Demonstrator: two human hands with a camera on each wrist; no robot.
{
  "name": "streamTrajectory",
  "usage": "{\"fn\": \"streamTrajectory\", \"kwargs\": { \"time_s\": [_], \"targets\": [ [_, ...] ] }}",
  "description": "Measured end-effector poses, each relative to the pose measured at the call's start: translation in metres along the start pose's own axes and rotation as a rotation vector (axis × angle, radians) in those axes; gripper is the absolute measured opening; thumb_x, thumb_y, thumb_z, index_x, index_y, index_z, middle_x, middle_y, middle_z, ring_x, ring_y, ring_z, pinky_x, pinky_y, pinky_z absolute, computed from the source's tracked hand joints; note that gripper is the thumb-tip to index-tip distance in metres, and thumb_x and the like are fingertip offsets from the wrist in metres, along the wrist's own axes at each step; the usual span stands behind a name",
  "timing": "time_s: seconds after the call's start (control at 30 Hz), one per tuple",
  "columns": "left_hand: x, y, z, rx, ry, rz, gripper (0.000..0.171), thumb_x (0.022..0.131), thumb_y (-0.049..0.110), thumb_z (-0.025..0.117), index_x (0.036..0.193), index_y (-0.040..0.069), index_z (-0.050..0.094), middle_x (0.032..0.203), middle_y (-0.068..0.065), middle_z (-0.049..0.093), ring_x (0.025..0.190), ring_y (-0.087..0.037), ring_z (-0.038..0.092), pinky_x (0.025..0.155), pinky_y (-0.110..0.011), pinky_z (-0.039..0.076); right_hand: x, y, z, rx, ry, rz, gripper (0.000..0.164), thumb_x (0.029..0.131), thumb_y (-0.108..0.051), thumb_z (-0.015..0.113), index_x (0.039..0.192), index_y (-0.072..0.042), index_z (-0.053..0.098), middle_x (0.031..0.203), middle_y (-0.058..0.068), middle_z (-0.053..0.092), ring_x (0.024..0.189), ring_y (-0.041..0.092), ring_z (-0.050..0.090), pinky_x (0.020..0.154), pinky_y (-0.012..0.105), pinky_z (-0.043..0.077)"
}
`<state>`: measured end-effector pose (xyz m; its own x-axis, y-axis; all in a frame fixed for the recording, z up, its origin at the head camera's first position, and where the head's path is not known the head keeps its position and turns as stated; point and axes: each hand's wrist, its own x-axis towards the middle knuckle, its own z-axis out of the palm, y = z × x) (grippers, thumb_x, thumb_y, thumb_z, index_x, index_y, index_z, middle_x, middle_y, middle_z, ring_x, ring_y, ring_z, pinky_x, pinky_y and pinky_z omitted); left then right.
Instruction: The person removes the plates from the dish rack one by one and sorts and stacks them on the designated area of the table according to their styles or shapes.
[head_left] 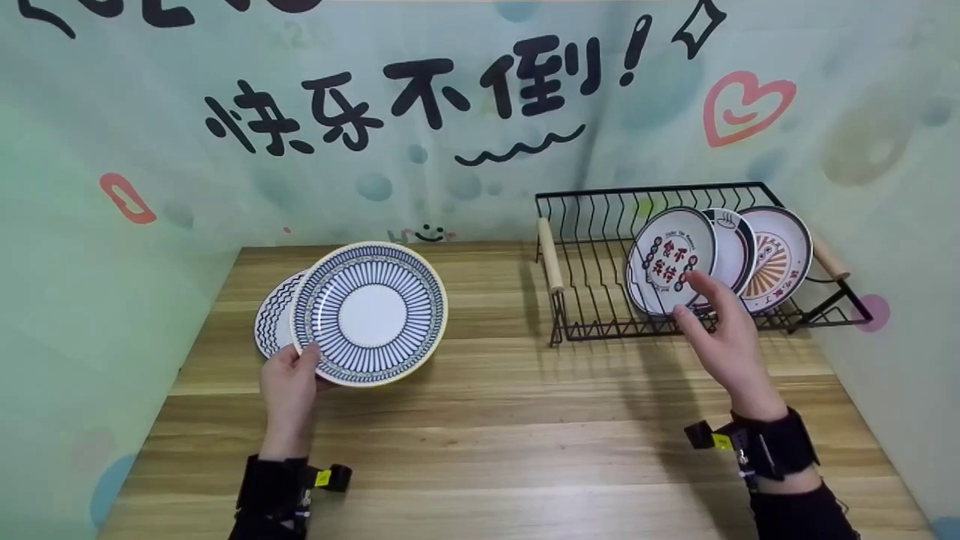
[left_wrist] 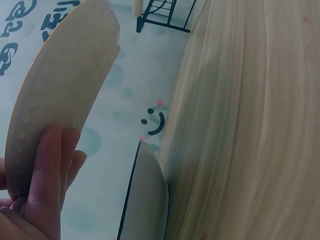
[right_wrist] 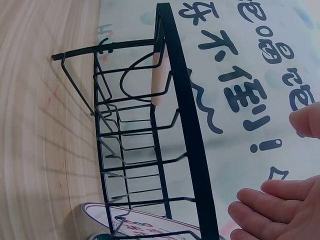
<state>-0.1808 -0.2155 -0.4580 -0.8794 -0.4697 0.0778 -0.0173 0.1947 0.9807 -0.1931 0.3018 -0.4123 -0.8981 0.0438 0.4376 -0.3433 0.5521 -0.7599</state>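
Observation:
My left hand (head_left: 289,386) grips the lower left edge of a round plate (head_left: 373,315) with blue radial stripes and a yellowish rim, thumb on the front. In the left wrist view the fingers (left_wrist: 46,170) lie against its pale underside, and the plate is raised above the table. Partly hidden behind it is a second plate (head_left: 274,319) with dark wavy lines. My right hand (head_left: 724,345) hovers in front of the dish rack (head_left: 600,225), fingers apart and holding nothing. In the rack's right half lean a plate with red characters (head_left: 670,259), a dark-banded plate (head_left: 733,255) and an orange-rayed plate (head_left: 784,262).
The black wire rack has wooden side handles, one at its left end (head_left: 550,255). Its left slots hold no plates. A wooden table (head_left: 480,450) lies beneath everything, and a printed cloth backdrop (head_left: 420,187) rises behind and at both sides.

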Motion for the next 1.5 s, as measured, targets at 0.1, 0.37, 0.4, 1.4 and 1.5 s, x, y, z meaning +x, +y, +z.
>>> {"fn": "streamTrajectory", "kwargs": {
  "time_s": [0.1,0.37,0.4,1.4,1.5],
  "targets": [
    [0.002,-0.001,-0.005,-0.043,0.009,-0.031,0.022,0.098,0.009,0.058,0.096,-0.011,0.066,0.073,-0.001,0.067,0.06,-0.01,0.062,0.053,-0.023,0.052,0.0,0.001,-0.004,-0.028,0.004,0.0,0.052,0.095,-0.006,0.063,0.141,0.009,0.044,0.143,0.024,0.048,0.133,0.037,0.042,0.115,0.033,0.029],
    [0.009,-0.009,-0.019,-0.149,0.015,-0.165,0.028,0.101,0.013,0.054,0.116,-0.01,0.06,0.08,0.002,0.069,0.066,-0.012,0.069,0.066,-0.029,0.059,0.002,0.005,-0.016,-0.086,0.01,-0.019,0.054,0.094,-0.008,0.065,0.14,0.009,0.044,0.142,0.027,0.048,0.131,0.041,0.042,0.115,0.034,0.027],
    [0.009,-0.009,-0.02,-0.147,0.023,-0.17,0.029,0.101,0.014,0.054,0.116,-0.01,0.06,0.08,0.002,0.069,0.067,-0.011,0.069,0.067,-0.028,0.059,0.002,0.005,-0.018,-0.092,0.013,-0.018,0.054,0.094,-0.009,0.065,0.141,0.009,0.044,0.141,0.027,0.048,0.131,0.041,0.042,0.115,0.034,0.027],
    [0.028,-0.013,-0.04,-0.111,0.084,-0.239,0.033,0.101,0.015,0.052,0.12,-0.012,0.055,0.076,0.004,0.067,0.058,-0.013,0.069,0.064,-0.033,0.06,0.016,0.011,-0.042,-0.215,-0.002,0.008,0.061,0.095,-0.016,0.064,0.144,0.01,0.039,0.143,0.033,0.042,0.132,0.049,0.036,0.111,0.061,0.026],
    [0.029,-0.016,-0.04,-0.131,0.097,-0.233,0.031,0.1,0.013,0.051,0.117,-0.012,0.055,0.076,0.002,0.066,0.057,-0.014,0.069,0.062,-0.034,0.06,0.018,0.012,-0.043,-0.223,0.004,0.002,0.062,0.094,-0.016,0.064,0.144,0.01,0.039,0.143,0.033,0.043,0.132,0.05,0.037,0.111,0.061,0.026]
  ]
}}
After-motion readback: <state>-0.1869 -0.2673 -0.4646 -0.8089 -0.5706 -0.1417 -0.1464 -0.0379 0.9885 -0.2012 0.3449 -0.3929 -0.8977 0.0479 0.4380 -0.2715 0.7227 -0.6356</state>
